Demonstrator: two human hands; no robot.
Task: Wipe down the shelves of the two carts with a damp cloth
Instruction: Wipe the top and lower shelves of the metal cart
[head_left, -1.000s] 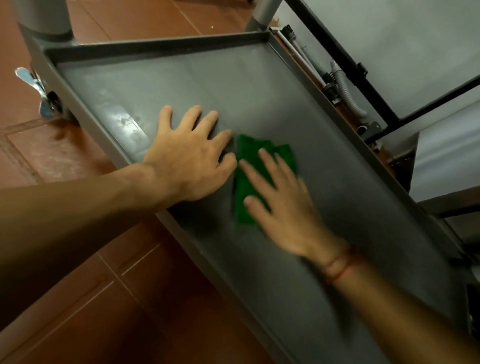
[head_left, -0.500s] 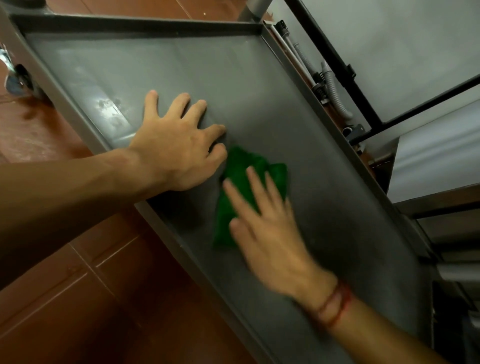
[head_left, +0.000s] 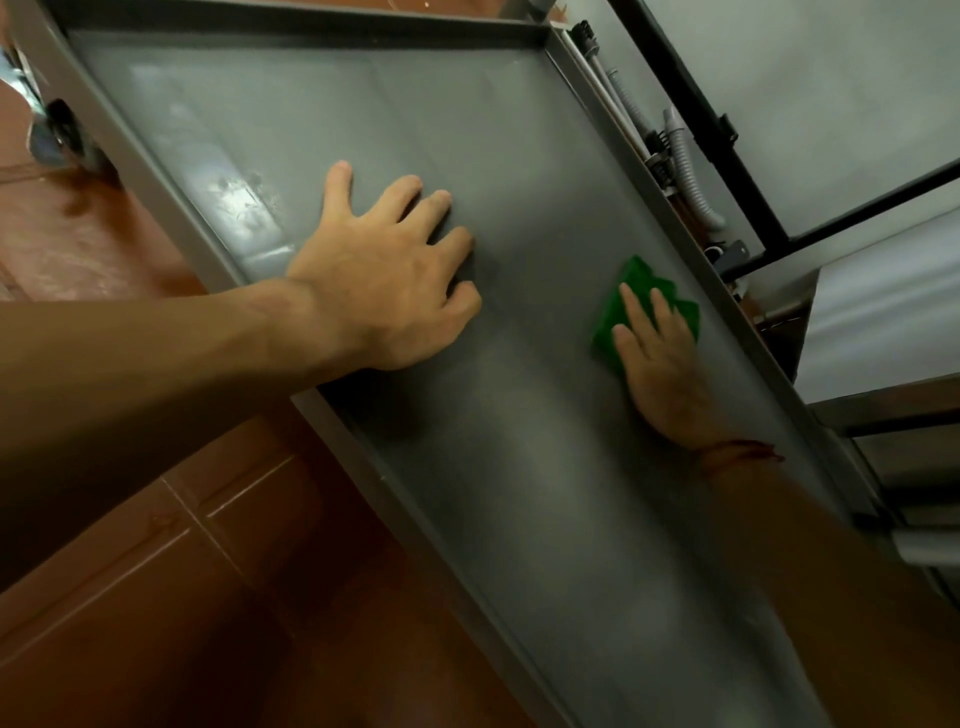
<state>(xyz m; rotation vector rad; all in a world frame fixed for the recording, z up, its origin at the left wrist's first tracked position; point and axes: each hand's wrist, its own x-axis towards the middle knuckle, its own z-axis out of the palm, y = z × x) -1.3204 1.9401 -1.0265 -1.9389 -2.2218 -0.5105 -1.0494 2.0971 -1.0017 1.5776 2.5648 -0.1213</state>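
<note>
A grey metal cart shelf (head_left: 363, 104) with a raised rim fills the view, running from top left to bottom right. My left hand (head_left: 389, 275) lies flat on it near the left rim, fingers spread, holding nothing. My right hand (head_left: 660, 358) presses a folded green cloth (head_left: 639, 280) flat against the shelf close to the right rim. The fingers cover most of the cloth; its far corners stick out beyond them.
Brown tiled floor (head_left: 182, 597) lies to the left of the cart. A caster wheel (head_left: 57, 135) shows at the top left. Grey corrugated hoses (head_left: 685, 171) and a black metal frame (head_left: 727, 135) stand just beyond the right rim, against a pale wall.
My right hand has slid the green cloth from beside the left hand across to the right rim. The left hand stays planted on the shelf. The view has shifted.
</note>
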